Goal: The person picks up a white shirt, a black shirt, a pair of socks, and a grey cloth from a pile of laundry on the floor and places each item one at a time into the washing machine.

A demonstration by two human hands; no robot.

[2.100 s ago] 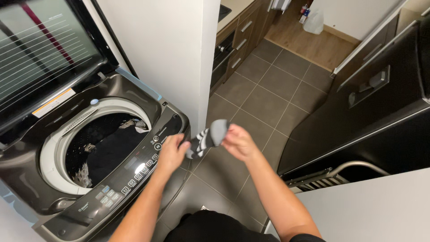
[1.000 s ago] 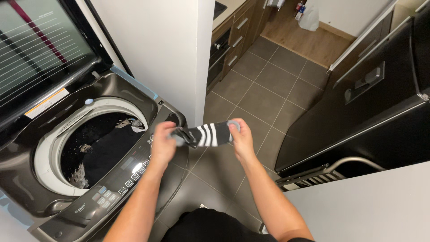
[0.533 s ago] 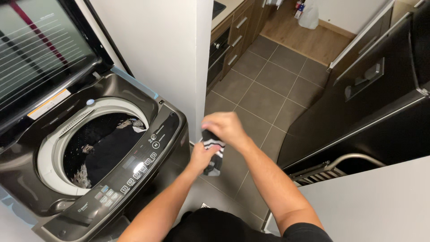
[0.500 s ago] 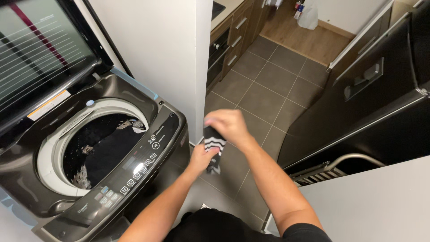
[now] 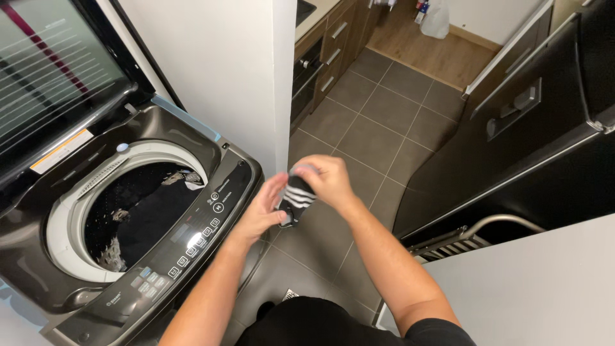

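A: What sits closest to the camera?

B: The person's own dark clothing at the bottom edge, with both bare forearms reaching up from it over the grey tiled floor [image 5: 378, 138].

A: And the hands?

B: They meet in the middle, above the floor and just beside the front right corner of the washing machine [image 5: 38, 282]. The right hand [image 5: 328, 181] is curled over the top of a black sock with white stripes [image 5: 295, 200], gripping its upper end. The left hand [image 5: 264, 211] has its fingers spread and lies against the sock's left side and lower end; it touches it, but I cannot tell whether it really grips.

A: So where is the sock exactly?

B: Bunched short between the two hands, in the air, hanging roughly upright, outside the machine.

A: What lies beyond?

B: To the left, the top-loading washer stands with its lid [image 5: 51, 70] raised, dark laundry [image 5: 144, 208] down in the drum, and a lit control panel [image 5: 192, 234] along the near edge. A white wall [image 5: 218, 70] rises behind it. To the right is a large black appliance [image 5: 544, 147]. Farther off are drawers [image 5: 333, 45] and a wooden floor [image 5: 423, 41].
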